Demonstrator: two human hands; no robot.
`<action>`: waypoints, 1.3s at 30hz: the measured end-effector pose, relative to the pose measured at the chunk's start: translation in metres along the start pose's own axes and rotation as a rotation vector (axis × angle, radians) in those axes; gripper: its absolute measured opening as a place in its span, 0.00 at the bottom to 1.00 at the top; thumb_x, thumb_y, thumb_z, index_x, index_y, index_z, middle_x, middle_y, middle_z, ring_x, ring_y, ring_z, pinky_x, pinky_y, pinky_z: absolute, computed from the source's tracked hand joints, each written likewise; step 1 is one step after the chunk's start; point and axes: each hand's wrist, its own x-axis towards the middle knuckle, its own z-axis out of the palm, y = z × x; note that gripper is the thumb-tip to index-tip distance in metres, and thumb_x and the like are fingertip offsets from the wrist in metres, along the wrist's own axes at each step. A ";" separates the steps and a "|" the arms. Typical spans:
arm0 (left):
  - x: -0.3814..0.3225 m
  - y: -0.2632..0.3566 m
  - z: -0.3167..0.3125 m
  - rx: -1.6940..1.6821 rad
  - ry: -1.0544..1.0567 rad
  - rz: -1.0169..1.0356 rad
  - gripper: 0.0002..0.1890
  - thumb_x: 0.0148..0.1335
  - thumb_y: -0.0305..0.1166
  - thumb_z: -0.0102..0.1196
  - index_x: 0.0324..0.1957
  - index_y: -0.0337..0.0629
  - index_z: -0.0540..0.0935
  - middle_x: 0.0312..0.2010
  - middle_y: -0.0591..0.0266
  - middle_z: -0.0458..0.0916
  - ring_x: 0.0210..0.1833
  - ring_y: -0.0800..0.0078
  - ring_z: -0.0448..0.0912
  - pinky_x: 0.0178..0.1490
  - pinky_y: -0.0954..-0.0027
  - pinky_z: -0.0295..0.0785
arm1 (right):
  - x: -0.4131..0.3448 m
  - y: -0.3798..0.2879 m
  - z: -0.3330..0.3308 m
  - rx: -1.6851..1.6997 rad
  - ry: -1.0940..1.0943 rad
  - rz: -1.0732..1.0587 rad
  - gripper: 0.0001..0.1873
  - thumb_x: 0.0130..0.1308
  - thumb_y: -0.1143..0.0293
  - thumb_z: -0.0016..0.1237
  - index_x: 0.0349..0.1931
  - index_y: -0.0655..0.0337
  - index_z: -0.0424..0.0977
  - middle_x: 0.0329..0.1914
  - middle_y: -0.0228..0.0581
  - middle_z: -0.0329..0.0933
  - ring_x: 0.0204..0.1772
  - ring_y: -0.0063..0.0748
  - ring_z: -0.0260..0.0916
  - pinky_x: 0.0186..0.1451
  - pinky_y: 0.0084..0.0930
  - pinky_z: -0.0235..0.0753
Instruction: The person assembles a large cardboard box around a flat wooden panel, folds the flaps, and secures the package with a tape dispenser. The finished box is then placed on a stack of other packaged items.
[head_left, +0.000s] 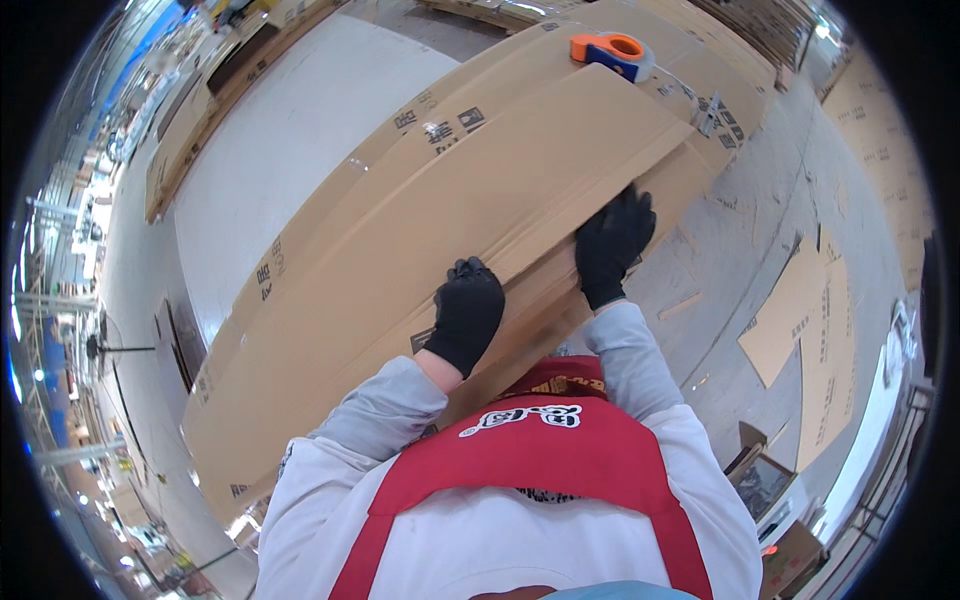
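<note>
A long folded cardboard sheet (517, 187) lies across a stack of printed cardboard (277, 255) before me. My left hand (469, 311), in a black glove, has its fingers curled at the near edge of the sheet; whether it grips cannot be told. Further right, my right hand (615, 236), also black-gloved, is at that same edge, its fingers partly over the lower cardboard and its thumb side hidden. An orange and blue tape dispenser (615, 54) with clear tape rests beyond the sheet's far end. A small metal-and-clear tool (706, 114) lies near it.
A large pale board (315, 112) lies beyond the stack. Flat cardboard pieces (825, 360) and scraps lie on the concrete floor (720, 247) at right. An open box (761, 480) stands at lower right. More stacked cardboard (214, 112) is at upper left.
</note>
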 end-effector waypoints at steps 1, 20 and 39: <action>-0.001 0.002 0.001 0.032 0.053 0.009 0.19 0.53 0.26 0.51 0.44 0.18 0.78 0.37 0.37 0.81 0.37 0.56 0.83 0.30 0.65 0.78 | -0.003 0.006 0.006 0.019 0.077 0.032 0.23 0.61 0.70 0.46 0.58 0.66 0.70 0.64 0.51 0.66 0.70 0.55 0.55 0.72 0.51 0.49; -0.012 0.018 0.005 0.044 0.148 -0.053 0.25 0.54 0.28 0.49 0.51 0.14 0.72 0.44 0.24 0.76 0.44 0.42 0.79 0.44 0.54 0.79 | 0.039 0.036 -0.017 0.378 -0.406 -0.884 0.21 0.60 0.63 0.48 0.53 0.61 0.73 0.57 0.46 0.74 0.63 0.50 0.67 0.70 0.50 0.59; -0.011 -0.244 0.059 -0.506 -0.152 -0.737 0.32 0.68 0.58 0.33 0.36 0.43 0.86 0.40 0.50 0.84 0.47 0.50 0.79 0.56 0.57 0.70 | 0.042 0.052 -0.011 0.340 -0.372 -0.920 0.25 0.74 0.58 0.29 0.49 0.67 0.78 0.52 0.48 0.78 0.60 0.48 0.72 0.68 0.45 0.64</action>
